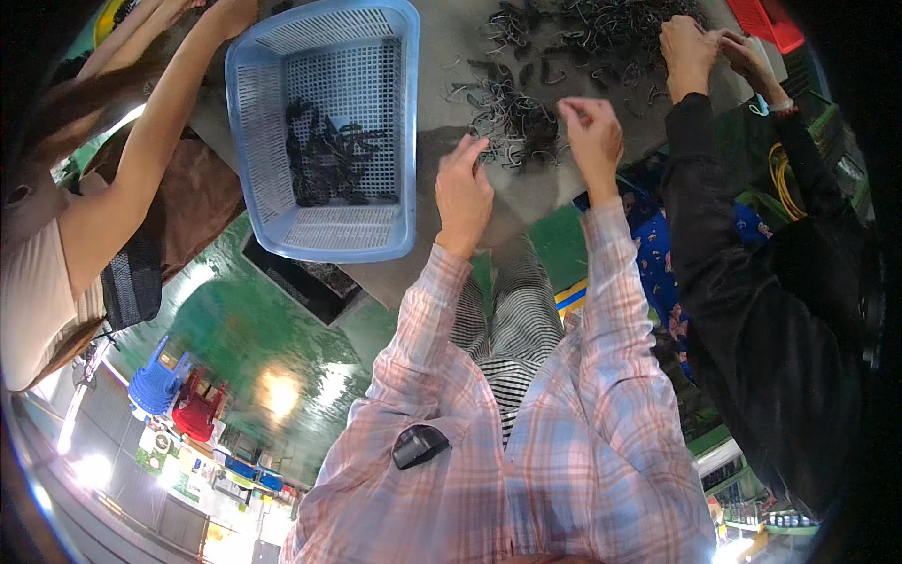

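A pile of small black curved pieces with thin pale, wire-like bits [517,122] lies on the grey table in front of me. At its near left edge is my left hand [463,199], fingers drawn together at the tips; whatever they hold is too small to make out. My right hand [596,146] hovers at the pile's right side, its thumb and fingers curled into a pinch. Any piece in that pinch is hidden. Left of my left hand stands a blue plastic basket [410,141] with slotted walls, holding a heap of loose black pieces [334,155].
A larger heap of similar pieces [620,33] spreads across the far table. Close on my right, a co-worker in black sleeves [705,179] has both hands over it. Another co-worker's bare arm [155,141] reaches in beyond the basket. A red tray [766,23] sits far right.
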`<state>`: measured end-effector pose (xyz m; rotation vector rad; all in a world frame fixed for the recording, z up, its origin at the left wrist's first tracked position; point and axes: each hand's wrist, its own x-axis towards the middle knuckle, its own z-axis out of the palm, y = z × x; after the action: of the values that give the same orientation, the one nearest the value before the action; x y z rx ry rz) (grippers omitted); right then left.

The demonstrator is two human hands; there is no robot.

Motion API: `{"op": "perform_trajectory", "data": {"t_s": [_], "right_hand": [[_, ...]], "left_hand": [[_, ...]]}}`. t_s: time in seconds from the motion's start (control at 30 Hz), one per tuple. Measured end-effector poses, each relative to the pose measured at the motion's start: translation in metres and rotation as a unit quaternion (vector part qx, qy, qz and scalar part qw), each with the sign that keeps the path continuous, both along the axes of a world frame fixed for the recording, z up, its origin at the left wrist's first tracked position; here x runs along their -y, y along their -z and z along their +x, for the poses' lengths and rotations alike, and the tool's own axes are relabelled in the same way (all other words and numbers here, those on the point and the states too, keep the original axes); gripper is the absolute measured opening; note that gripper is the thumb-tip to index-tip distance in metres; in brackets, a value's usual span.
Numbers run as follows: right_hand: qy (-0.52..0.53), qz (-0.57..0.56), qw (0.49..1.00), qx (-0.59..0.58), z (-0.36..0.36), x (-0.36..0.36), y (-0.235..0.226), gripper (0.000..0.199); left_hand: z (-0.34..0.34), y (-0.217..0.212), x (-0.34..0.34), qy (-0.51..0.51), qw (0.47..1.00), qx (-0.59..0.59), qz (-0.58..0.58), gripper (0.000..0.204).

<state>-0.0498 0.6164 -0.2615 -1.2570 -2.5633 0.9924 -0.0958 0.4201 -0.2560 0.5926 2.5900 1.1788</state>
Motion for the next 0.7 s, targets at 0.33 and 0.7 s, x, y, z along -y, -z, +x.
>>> {"op": "perform_trajectory", "data": {"t_s": [0.33,0.7], "right_hand": [[-0.047,0.054,0.994,0.085,-0.065,-0.017,0.039,0.024],[-0.095,-0.031,0.995,-0.028,-0.005,0.02,0.01,0.03]], "left_hand": [[-0.091,0.036,-0.081,0.013,0.99,-0.124,-0.069,0.018],[-0.05,0.006,-0.06,0.124,0.987,-0.039,-0.099,0.039]]}}
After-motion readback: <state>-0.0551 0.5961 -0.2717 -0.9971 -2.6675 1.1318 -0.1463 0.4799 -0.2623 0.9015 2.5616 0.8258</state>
